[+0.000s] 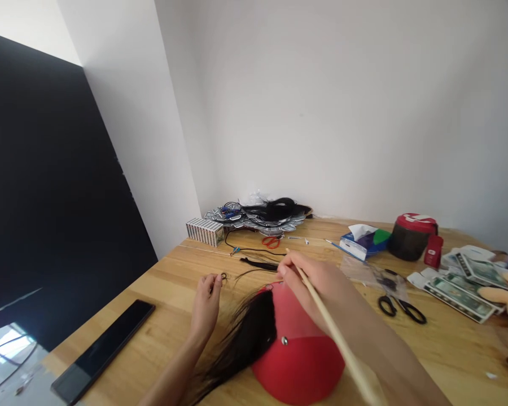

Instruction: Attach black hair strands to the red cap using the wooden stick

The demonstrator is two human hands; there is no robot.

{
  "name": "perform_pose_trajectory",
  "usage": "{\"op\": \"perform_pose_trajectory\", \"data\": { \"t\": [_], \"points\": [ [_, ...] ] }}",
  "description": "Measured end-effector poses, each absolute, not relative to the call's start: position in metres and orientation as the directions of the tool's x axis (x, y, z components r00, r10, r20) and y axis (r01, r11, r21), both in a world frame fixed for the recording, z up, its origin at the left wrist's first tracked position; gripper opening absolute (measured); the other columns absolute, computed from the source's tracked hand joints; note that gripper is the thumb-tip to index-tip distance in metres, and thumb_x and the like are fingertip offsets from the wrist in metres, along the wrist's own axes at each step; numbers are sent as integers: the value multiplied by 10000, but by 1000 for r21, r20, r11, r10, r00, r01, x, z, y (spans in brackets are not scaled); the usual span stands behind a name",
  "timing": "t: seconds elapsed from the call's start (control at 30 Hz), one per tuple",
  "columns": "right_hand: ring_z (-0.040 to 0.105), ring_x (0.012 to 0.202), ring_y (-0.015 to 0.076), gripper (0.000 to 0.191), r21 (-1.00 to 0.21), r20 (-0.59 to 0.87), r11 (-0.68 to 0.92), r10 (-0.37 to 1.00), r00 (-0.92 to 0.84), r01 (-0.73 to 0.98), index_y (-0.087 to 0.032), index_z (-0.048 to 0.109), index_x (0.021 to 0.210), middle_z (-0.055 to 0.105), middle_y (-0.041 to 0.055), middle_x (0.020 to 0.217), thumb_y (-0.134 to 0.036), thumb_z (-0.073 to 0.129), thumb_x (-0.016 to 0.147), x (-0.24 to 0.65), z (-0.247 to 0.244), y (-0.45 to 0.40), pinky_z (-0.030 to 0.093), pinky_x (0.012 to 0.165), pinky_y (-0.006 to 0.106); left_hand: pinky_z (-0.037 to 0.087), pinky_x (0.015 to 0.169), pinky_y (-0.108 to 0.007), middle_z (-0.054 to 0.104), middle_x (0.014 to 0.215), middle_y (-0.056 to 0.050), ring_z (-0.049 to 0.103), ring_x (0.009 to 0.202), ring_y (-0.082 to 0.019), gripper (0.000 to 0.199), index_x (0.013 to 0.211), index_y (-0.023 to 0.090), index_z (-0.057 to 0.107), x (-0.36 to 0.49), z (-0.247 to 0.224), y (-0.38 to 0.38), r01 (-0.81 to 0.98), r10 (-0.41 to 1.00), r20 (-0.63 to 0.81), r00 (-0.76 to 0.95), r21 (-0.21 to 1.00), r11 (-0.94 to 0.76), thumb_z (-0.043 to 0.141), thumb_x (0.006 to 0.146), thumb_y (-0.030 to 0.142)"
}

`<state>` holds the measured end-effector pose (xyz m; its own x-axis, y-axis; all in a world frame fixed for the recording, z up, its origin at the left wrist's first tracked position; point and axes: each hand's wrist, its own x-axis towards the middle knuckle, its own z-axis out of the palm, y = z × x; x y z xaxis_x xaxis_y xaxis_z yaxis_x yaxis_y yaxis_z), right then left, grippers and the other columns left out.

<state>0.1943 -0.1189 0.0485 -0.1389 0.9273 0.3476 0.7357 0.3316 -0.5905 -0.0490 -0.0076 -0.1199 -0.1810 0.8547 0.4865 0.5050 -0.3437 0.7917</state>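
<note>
Wooden surface [161, 321] runs under everything. Leftmost, the left hand [205, 307] has its fingers [214, 282] pinched together on a small dark loop [223, 276]. At four o'clock from them, black hair [248, 332] spills off a red dome [298, 366]. Above the dome, at its twelve o'clock, the right hand [311, 285] has fingers [288, 266] clamped on a wooden stick [334, 332]. Scissors [402, 307] lie at that hand's three o'clock.

wooden table [161, 321] | black-handled scissors [402, 309] | tissue box [353, 245] | red-lidded jar [410, 238] | red-handled scissors [271, 242] | striped box [204, 232] | printed cards [461, 287]
</note>
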Motion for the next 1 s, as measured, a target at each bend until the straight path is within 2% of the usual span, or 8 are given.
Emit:
{"op": "perform_pose_trajectory", "data": {
  "t": [0.03,0.1,0.3,0.47,0.63,0.73,0.87,1.0],
  "points": [
    [548,555,142,227,-558,324,302,937,-132,773,-176,617,792,585,-39,628,-170,543,1007,196,47,-114,451,569,282,543,828,-401,661,983,-53,646,887,-201,235,963,142,651,-49,-120,-7,518,846,498,-189,783,-345,592,986,368],
    [531,556,140,257,-498,287,263,949,-129,826,-173,598,734,562,-44,611,-106,561,979,196,41,-103,442,580,283,542,831,-401,659,986,-53,643,892,-202,229,962,144,650,-50,-120,-7,536,835,514,-195,769,-349,590,986,364],
    [640,712,158,205,-417,230,286,951,-205,863,-160,649,844,653,-12,784,-265,596,1011,181,20,-89,543,713,333,549,828,-399,662,996,-55,648,896,-202,223,977,143,652,-47,-122,-6,559,832,527,-175,748,-356,591,988,357],
    [651,724,162,205,-467,222,337,940,-261,817,-153,655,869,663,-6,805,-285,594,1015,174,14,-88,551,715,339,554,828,-397,668,1009,-58,653,901,-202,216,992,145,655,-38,-123,-10,565,843,516,-150,745,-356,595,987,352],
    [656,699,152,215,-580,238,414,910,-341,702,-150,648,843,665,-17,774,-243,578,1024,178,18,-88,550,690,316,546,855,-415,669,1014,-59,652,920,-209,218,997,145,656,-36,-123,-12,566,845,519,-131,739,-366,597,985,354],
    [655,705,153,191,-624,273,411,912,-307,665,-148,643,881,661,-18,784,-213,550,1035,189,26,-89,544,678,308,551,841,-407,667,1020,-60,652,915,-207,214,1004,145,654,-39,-122,-11,571,839,528,-135,733,-370,594,987,349],
    [627,681,154,173,-621,300,358,930,-210,697,-154,631,888,630,-26,758,-225,558,1028,206,33,-88,525,668,310,559,804,-383,663,1005,-57,650,880,-195,207,1000,146,651,-42,-123,-9,579,828,544,-136,722,-379,588,991,343],
    [633,676,152,188,-598,262,345,937,-230,723,-151,638,860,636,-25,754,-258,599,1010,205,26,-85,535,663,309,559,794,-377,662,992,-53,649,870,-192,205,990,145,651,-41,-123,-9,585,825,549,-132,715,-383,591,990,342]
  ]
}}
